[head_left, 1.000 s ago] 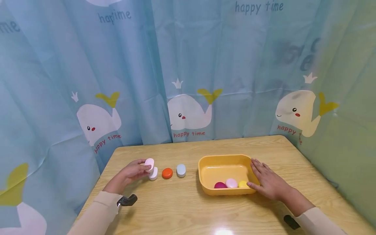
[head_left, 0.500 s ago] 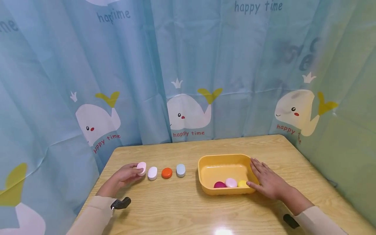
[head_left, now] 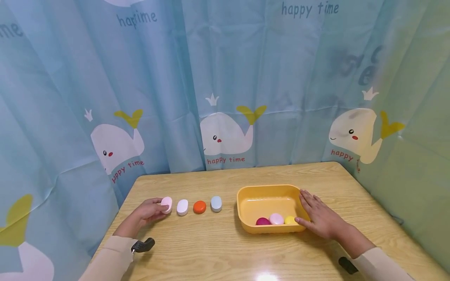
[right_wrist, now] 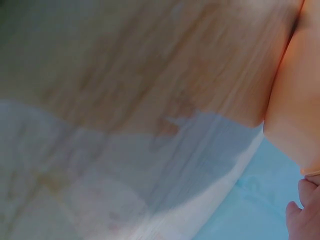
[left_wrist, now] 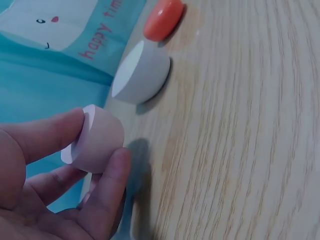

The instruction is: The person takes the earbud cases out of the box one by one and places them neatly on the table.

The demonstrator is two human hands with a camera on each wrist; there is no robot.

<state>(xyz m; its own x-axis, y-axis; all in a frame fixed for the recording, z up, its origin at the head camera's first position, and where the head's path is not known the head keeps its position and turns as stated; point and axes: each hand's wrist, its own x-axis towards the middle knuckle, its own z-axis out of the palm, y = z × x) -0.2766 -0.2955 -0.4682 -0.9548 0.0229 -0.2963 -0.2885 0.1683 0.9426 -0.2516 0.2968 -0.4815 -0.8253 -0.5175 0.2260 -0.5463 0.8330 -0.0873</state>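
Observation:
At the left of the table, my left hand (head_left: 150, 210) pinches a small pale pink oval block (head_left: 166, 204) between thumb and fingers. In the left wrist view, the block (left_wrist: 100, 142) shows a flat face and a rounded side, close over the tabletop. Beside it, in a row, are a white oval block (head_left: 182, 207), an orange rounded one (head_left: 199, 207) and a light blue oval one (head_left: 216, 203). My right hand (head_left: 321, 216) rests with fairly straight fingers on the right rim of a yellow tub (head_left: 272, 229). Inside lie a magenta piece (head_left: 263, 221), a pink one (head_left: 276, 218) and a yellow one (head_left: 290, 220).
The wooden table (head_left: 211, 249) meets a blue whale-print curtain (head_left: 161, 78) along its back and sides. Black wrist mounts (head_left: 143, 245) stick out by both sleeves. In the right wrist view, the tub's wall (right_wrist: 295, 100) is at the right edge.
My left hand has carried the pale pink block leftward from over the white block, then lowered it at the row's left end. The right hand and the tub stay put.

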